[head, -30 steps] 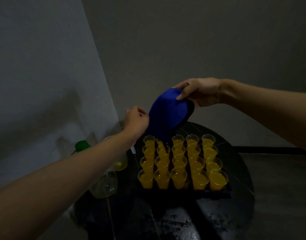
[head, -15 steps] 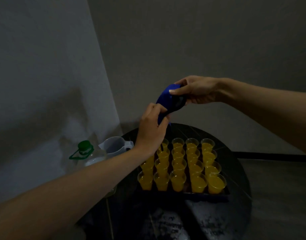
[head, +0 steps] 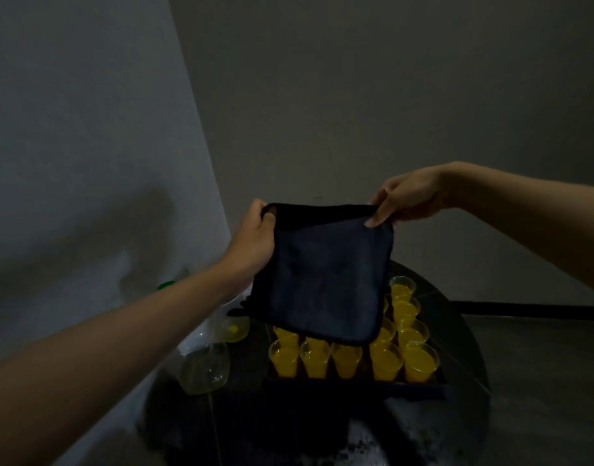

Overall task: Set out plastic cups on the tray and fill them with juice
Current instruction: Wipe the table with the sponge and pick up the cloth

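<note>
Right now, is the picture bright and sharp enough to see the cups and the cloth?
Head view: dim light, so the cloth looks nearly black; the front cups show clear yellow, slightly soft. Head view again: the edge of the left wall curves from wide-angle distortion.

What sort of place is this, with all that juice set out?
Likely a dim corner of a home, hard to say more: bare walls meet behind a round dark table carrying a tray of juice-filled cups.
</note>
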`<state>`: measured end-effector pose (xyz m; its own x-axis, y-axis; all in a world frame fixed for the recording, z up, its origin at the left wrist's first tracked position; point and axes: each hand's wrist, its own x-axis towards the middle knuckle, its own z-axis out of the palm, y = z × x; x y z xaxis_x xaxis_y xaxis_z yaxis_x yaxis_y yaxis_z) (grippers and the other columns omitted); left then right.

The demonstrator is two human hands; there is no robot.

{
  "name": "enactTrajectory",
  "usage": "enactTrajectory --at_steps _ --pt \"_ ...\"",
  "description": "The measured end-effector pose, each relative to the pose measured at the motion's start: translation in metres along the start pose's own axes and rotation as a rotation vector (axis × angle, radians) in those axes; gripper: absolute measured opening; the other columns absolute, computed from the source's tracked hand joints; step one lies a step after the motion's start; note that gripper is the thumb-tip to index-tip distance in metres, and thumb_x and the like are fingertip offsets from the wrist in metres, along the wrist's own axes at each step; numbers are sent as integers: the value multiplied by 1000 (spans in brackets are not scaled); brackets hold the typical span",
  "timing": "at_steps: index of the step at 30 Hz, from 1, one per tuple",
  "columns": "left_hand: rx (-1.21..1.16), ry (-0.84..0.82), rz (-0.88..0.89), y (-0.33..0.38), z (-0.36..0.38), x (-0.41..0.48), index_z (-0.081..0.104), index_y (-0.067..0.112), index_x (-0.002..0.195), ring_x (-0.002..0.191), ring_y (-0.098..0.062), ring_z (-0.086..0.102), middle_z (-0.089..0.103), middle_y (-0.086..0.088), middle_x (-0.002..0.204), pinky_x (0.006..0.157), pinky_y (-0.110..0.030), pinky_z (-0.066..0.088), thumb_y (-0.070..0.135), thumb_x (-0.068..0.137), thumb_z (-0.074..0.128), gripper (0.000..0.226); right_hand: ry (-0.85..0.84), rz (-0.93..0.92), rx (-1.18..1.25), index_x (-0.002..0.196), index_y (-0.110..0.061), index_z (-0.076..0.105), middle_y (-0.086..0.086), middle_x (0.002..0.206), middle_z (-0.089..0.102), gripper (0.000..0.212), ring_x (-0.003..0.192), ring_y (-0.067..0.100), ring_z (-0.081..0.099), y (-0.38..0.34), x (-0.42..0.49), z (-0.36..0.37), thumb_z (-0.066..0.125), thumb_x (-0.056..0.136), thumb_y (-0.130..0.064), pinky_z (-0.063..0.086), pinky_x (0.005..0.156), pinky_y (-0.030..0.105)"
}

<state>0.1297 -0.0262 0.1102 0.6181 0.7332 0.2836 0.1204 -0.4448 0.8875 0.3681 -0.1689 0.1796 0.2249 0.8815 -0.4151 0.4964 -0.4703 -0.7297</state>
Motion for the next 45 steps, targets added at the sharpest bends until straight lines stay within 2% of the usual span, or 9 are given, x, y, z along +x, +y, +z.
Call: enactTrajectory --at_steps 4,9,14,21,25,29,33,37,45 --pt "-106 -116 -191 17 -6 2 44 19 114 85 -14 57 57 -4 102 58 -30 46 31 112 28 21 84 -115 171 111 -17 64 5 104 68 14 94 20 62 11 0 -2 57 99 -20 46 88 37" --pt "-421 -155 -379 33 -11 6 47 17 131 94 -17 69 64 -6 120 64 -33 58 33 111 32 30 78 -115 298 116 -22 58 13 117 62 19 100 29 65 15 2 6 53 100 -32 56 83 42" --pt "-676 -125 -591 56 -28 9 59 4 97 51 -18 70 71 -12 64 45 -30 57 28 112 31 40 -73 1 248 125 -11 62 13 121 70 41 89 25 73 9 -12 10 67 87 -27 62 69 33" --pt "-706 -38 -592 65 -45 18 58 -3 97 60 -25 73 73 -16 80 53 -36 59 31 112 32 45 -105 16 280 121 -3 65 16 94 66 51 62 17 61 14 -7 -2 80 73 -8 50 49 18" --pt "-660 -9 -609 68 -51 19 58 0 108 70 -25 71 72 -15 84 48 -36 59 33 111 34 40 8 -71 469 103 -10 68 11 99 68 21 83 20 63 8 -2 3 72 82 -11 53 72 28" --pt "-588 -10 -614 68 -55 19 55 3 92 44 -21 67 68 -13 54 46 -31 56 24 107 48 27 123 -85 536 122 -9 63 12 121 68 36 114 28 64 5 -1 7 66 86 -12 49 104 45" --pt "-621 68 -609 62 -65 23 55 3 83 56 -21 64 63 -13 73 49 -24 56 6 97 57 15 196 -87 617 126 -12 59 11 124 61 30 106 25 64 1 -1 6 59 96 -14 56 82 40" --pt "-493 237 -346 47 -70 31 63 15 96 85 -19 67 67 -8 96 54 -24 57 -2 84 74 23 212 -133 652 133 -14 54 13 128 58 34 101 25 63 -5 -5 5 52 99 -13 58 63 33" --pt "-308 248 -222 30 -69 29 70 11 88 80 -18 66 68 -6 91 59 -27 56 10 87 77 7 364 -300 441 117 -8 67 11 118 67 24 109 22 66 -19 -4 0 57 96 -3 57 81 32"
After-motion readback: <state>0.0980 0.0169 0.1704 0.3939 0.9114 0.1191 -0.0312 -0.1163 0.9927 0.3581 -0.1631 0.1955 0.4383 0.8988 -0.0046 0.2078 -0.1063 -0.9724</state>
